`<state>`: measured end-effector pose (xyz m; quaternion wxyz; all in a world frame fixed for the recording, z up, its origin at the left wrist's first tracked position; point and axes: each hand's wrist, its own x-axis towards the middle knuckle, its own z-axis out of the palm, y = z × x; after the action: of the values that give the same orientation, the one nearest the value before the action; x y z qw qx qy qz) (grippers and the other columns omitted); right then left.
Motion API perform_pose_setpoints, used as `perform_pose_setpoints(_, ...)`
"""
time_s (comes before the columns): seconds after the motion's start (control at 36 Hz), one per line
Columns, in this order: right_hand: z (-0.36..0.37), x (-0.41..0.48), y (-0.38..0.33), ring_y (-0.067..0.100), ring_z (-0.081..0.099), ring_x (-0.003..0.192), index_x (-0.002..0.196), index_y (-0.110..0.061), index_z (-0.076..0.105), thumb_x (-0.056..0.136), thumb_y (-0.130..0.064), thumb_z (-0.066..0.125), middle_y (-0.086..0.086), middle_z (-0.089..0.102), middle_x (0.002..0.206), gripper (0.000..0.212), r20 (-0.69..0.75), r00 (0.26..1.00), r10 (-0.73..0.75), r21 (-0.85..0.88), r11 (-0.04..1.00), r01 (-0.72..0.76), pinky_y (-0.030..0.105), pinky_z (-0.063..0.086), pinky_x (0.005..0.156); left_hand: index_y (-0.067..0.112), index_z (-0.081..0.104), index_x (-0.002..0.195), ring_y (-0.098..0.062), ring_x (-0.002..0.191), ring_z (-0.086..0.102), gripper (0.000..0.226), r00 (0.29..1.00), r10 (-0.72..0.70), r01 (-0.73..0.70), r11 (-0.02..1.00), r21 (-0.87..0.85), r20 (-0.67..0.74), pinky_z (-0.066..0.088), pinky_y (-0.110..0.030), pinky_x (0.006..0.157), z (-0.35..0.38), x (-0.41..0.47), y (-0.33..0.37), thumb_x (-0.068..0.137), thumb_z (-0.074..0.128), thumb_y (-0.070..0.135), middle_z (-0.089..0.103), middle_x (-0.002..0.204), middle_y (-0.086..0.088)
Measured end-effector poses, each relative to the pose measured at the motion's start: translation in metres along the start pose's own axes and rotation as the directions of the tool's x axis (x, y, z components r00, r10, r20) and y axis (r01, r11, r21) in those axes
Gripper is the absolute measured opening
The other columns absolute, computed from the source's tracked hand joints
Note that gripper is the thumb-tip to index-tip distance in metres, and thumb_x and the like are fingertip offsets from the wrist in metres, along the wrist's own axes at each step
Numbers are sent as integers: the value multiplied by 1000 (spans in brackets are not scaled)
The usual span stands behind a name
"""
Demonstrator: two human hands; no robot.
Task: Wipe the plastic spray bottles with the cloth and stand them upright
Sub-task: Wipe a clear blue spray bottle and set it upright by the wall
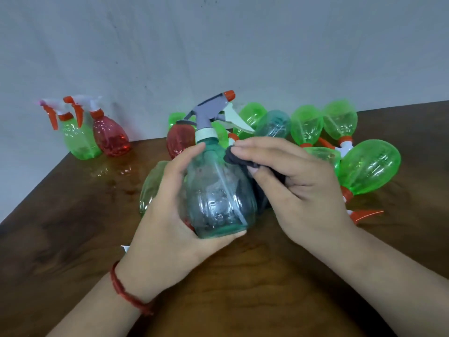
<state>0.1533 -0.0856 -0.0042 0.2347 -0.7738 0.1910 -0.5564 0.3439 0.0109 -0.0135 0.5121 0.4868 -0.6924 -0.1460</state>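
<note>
Teal spray bottle (218,190): held head-up over the middle of the table (73,227); whether lifted or resting on it, cannot tell; clear body, white collar, grey trigger head (209,110) with an orange nozzle pointing toward the far right.
Left hand (167,215): curled round the bottle's body from the left, thumb along the base rim, forefinger up by the neck.
Right hand (298,181): fingers bent and bunched over the cloth, pressing it to the bottle's right shoulder.
Cloth (239,159): dark, wadded, caught between right hand and bottle, touching both; a fold trailing down the bottle's right side.
Green bottle (80,142): upright at the far left corner, orange trigger.
Red bottle (111,138): upright just beside the green one, on its right, close to the wall (218,45).
Heap of bottles (369,166): mostly green, on their sides, crowded toward the far right of the table behind the hands.
Lying teal bottle (274,124): on its side in the heap.
Lying red bottle (178,139): behind the held bottle.
Lone green bottle (151,186): on its side behind the left hand.
Red thread (126,290): tied round the left wrist.
</note>
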Motion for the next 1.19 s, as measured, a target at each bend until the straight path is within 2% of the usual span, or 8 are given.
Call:
perform_pose_setpoints(0.11,0,-3,-3,14,70,122,122,-10,79,97,13,65,0,73,128,37,34,998,-46,-41,998,48,33,56,101,21,35,161,-33,145,53,116,993,-81,76,996,-55,-90,50,-56,114,-10,9,-12,68,104,28,49,158,-9)
perform_pose_setpoints(0.33,-1,-5,-6,11,70,120,120,-13,80,99,7,65,-1,74,128,33,155,958,-242,-171,948,267,24,55,98,20,37,158,-23,134,64,110,963,-166,144,983,-117,-211,59,-41,105,-12,13,-9,66,97,6,59,146,-2)
perform_pose_setpoints(0.42,-3,-3,-4,14,70,117,123,-11,79,101,4,63,2,73,128,31,193,939,-286,-190,927,322,28,56,97,20,38,157,-23,136,63,110,962,-170,148,982,-115,-215,59,-41,106,-9,12,-10,67,100,9,58,148,1)
perform_pose_setpoints(0.56,-7,-4,-5,10,69,116,131,-14,73,98,6,66,-6,74,125,38,175,966,-193,-218,949,229,28,55,97,21,35,157,-25,139,59,112,975,-155,143,986,-85,-156,56,-45,110,-6,8,-10,68,102,16,53,152,2)
perform_pose_setpoints(0.75,-4,0,-4,7,69,121,116,-9,78,101,1,66,-4,74,127,22,48,995,-82,-150,985,88,35,58,100,16,34,159,-32,146,52,115,995,-81,82,997,12,-60,49,-51,116,-3,7,-12,67,103,22,47,157,-8)
perform_pose_setpoints(0.97,-5,-1,-2,24,69,110,115,-12,82,99,5,66,2,74,125,28,216,932,-291,-215,917,336,40,54,93,25,37,161,-28,144,54,114,986,-88,95,994,49,-140,51,-50,114,-4,7,-12,67,101,30,51,157,2)
perform_pose_setpoints(1.11,-3,-3,-2,28,68,103,107,-12,84,96,5,70,1,75,121,24,253,891,-377,-203,880,430,36,54,92,30,39,159,-21,139,59,112,971,-159,158,987,-20,-178,54,-47,111,-7,9,-10,66,101,29,55,152,5)
perform_pose_setpoints(1.19,-1,-5,-2,26,68,105,109,-11,83,97,6,67,1,75,122,27,220,908,-356,-207,893,401,35,54,93,29,41,157,-20,137,61,113,972,-174,168,984,-54,-156,55,-46,110,-8,11,-10,65,105,22,58,149,5)
